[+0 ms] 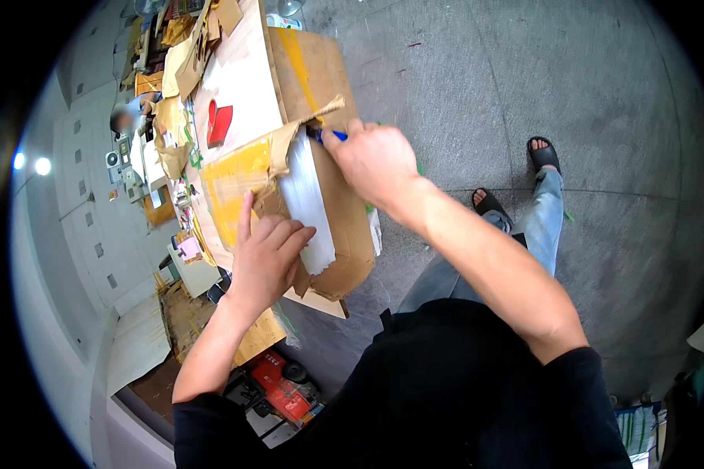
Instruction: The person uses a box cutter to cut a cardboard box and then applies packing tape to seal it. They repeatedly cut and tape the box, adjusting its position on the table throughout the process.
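Note:
A brown cardboard box [350, 234] with yellow tape [231, 187] lies across the table's edge, its wrapping torn along one side. Through the slit shows a stack of white sheet-like material [311, 207]. My right hand [379, 160] is closed round a blue utility knife [335, 135], its dark front end at the far end of the slit. Near the slit's close end my left hand [270, 246] grips the torn cardboard, forefinger stretched along the taped face and the other fingers bent over the edge. The left thumb is hidden.
On the pale tabletop [242, 78] lies a red object [219, 123]. Cardboard scraps [192, 62] are piled at the far left. Another person [129, 113] is beyond the table. A red machine [285, 391] stands below at the lower left. Grey floor [446, 70] extends to the right.

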Demonstrator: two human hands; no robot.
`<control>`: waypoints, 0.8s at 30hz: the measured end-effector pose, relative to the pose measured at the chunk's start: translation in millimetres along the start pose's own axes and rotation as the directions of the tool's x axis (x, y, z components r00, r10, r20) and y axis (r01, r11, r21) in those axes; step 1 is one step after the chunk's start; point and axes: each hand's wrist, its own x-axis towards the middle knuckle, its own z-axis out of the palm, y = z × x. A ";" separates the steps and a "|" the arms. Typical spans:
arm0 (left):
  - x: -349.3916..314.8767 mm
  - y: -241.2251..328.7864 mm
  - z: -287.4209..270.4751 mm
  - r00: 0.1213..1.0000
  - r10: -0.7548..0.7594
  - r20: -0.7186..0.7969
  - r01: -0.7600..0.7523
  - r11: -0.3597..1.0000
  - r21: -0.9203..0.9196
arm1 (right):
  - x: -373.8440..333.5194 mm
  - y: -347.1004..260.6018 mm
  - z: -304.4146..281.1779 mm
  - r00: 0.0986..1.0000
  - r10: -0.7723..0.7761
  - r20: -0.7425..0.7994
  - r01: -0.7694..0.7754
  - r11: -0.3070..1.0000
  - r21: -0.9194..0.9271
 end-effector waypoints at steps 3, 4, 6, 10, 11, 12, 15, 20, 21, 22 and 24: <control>-4.7 -6.3 14.1 0.995 -0.001 -0.104 -0.003 0.999 -0.040 | -0.9 -1.4 25.6 0.992 -0.025 -0.122 0.018 0.998 -0.062; -7.8 -6.8 17.5 0.991 -0.006 -0.135 -0.001 0.999 -0.052 | -1.0 -3.2 28.5 0.988 -0.040 -0.152 0.028 0.996 -0.080; -11.6 -7.7 21.3 0.984 -0.006 -0.176 -0.004 0.998 -0.061 | -2.3 -5.7 31.8 0.989 -0.058 -0.138 0.042 0.993 -0.114; -15.2 -11.2 29.9 0.971 0.018 -0.240 -0.033 0.998 -0.060 | -1.7 -4.4 30.1 0.990 -0.100 -0.099 0.081 0.981 -0.176; -16.3 -11.5 31.3 0.968 0.022 -0.249 -0.038 0.998 -0.058 | -1.0 -4.1 27.9 0.991 -0.108 -0.080 0.092 0.980 -0.176; -17.2 -11.1 31.6 0.967 0.024 -0.254 -0.040 0.998 -0.058 | 0.1 -3.9 25.6 0.991 -0.115 -0.061 0.103 0.979 -0.176; -15.8 -12.1 32.2 0.961 0.043 -0.272 -0.063 0.996 -0.066 | 1.3 -2.1 21.1 0.991 -0.127 -0.034 0.121 0.983 -0.142; -15.0 -13.5 39.3 0.948 0.049 -0.313 -0.084 0.992 -0.099 | -2.1 2.4 36.8 0.976 -0.167 -0.142 0.139 0.972 -0.188; -14.5 -13.4 39.9 0.948 0.047 -0.315 -0.082 0.992 -0.098 | -2.1 3.0 38.1 0.976 -0.158 -0.150 0.128 0.974 -0.189; -15.6 -12.4 39.3 0.950 0.042 -0.310 -0.076 0.992 -0.098 | -2.1 0.6 37.9 0.981 -0.150 -0.123 0.124 0.973 -0.195; -15.9 -10.4 38.2 0.953 0.036 -0.302 -0.070 0.992 -0.101 | -3.8 -2.5 36.4 0.989 -0.132 -0.067 0.116 0.972 -0.207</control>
